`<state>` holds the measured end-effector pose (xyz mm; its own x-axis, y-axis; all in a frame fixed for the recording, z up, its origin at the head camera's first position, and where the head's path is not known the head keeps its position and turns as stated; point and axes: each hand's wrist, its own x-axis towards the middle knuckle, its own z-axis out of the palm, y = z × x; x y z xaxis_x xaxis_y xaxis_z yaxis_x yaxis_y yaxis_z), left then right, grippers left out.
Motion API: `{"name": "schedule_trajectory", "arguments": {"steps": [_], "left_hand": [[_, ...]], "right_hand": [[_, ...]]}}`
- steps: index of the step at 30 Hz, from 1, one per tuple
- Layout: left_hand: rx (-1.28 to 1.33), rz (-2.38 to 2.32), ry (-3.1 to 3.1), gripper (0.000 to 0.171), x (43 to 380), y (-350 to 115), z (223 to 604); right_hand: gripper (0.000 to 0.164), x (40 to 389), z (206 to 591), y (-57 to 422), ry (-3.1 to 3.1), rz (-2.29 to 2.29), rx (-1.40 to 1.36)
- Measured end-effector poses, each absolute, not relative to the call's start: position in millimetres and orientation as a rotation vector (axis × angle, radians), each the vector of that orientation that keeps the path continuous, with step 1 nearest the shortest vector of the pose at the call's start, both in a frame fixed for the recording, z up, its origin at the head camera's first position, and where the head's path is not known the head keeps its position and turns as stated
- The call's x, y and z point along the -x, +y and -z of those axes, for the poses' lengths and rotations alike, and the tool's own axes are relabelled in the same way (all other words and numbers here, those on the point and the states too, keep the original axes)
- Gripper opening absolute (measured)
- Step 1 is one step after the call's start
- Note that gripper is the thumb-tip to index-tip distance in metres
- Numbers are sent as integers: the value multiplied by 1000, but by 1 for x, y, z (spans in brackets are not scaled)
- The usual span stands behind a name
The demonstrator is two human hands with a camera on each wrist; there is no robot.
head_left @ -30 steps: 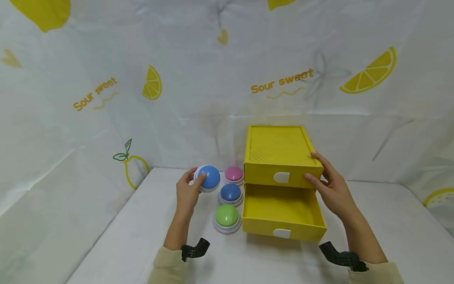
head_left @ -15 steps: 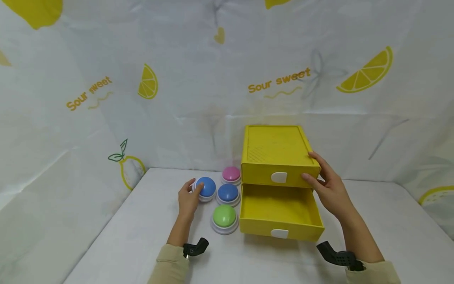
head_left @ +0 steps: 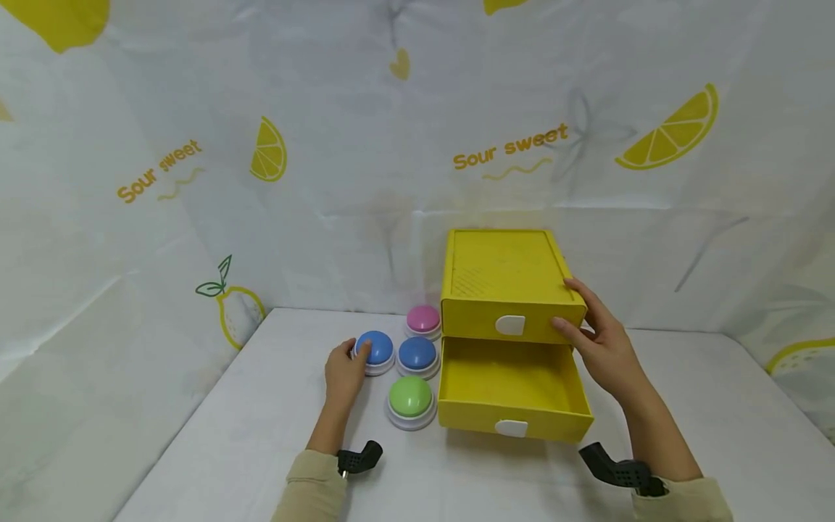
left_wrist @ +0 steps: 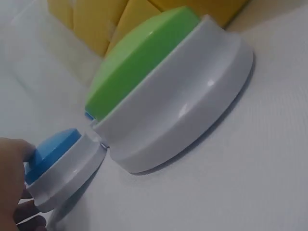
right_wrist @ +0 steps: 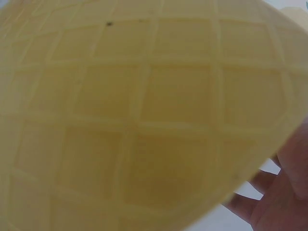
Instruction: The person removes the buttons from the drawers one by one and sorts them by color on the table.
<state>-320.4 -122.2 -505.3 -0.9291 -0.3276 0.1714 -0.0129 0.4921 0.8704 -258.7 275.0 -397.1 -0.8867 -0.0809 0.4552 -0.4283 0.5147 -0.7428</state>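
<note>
My left hand (head_left: pixel 343 371) holds a round blue-domed push button (head_left: pixel 375 348) with a white base, its thumb on the dome. In the left wrist view that blue button (left_wrist: pixel 62 161) is down at the white tabletop, fingers at its base. Close by stand a second blue button (head_left: pixel 417 354), a pink button (head_left: pixel 422 319) and a green button (head_left: pixel 409 397). My right hand (head_left: pixel 603 348) grips the front right corner of a yellow two-drawer box (head_left: pixel 505 264), thumb on the front face. The lower drawer (head_left: pixel 515 428) is pulled out, with nothing visible inside.
A white table (head_left: pixel 261 442) bears everything. Behind it hangs a white cloth (head_left: pixel 365 167) with lemon prints. In the right wrist view a yellow gridded panel (right_wrist: pixel 173 94) fills most of the picture.
My left hand has lowered the blue button from above the table to the tabletop, left of the other blue one. My right hand keeps its grip on the box.
</note>
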Motion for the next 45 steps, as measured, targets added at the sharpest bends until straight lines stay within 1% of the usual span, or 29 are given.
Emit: {"name": "schedule_trajectory", "arguments": {"steps": [8, 15, 21, 27, 30, 33, 40, 45], "left_hand": [[-233, 1279, -2482, 54, 321, -123, 510], [-217, 1321, -2527, 60, 318, -123, 507], [-189, 1348, -2571, 65, 316, -119, 497], [-132, 1297, -2643, 68, 306, -111, 477], [-69, 1301, -2623, 64, 299, -106, 462], [47, 1380, -2604, 57, 287, -96, 445], [445, 1549, -2569, 34, 254, -73, 411], [666, 1631, -2552, 29, 233, -64, 392]], "right_hand": [[68, 259, 397, 275, -2392, -1327, -422], [68, 257, 397, 274, -2399, -1324, -419], [68, 257, 396, 275, -2413, -1320, -397], [68, 257, 396, 274, -2416, -1335, -389], [68, 257, 396, 273, -2416, -1331, -389], [69, 256, 395, 274, -2410, -1330, -390], [72, 253, 393, 274, -2430, -1327, -390], [69, 250, 388, 275, -2459, -1362, -360]]}}
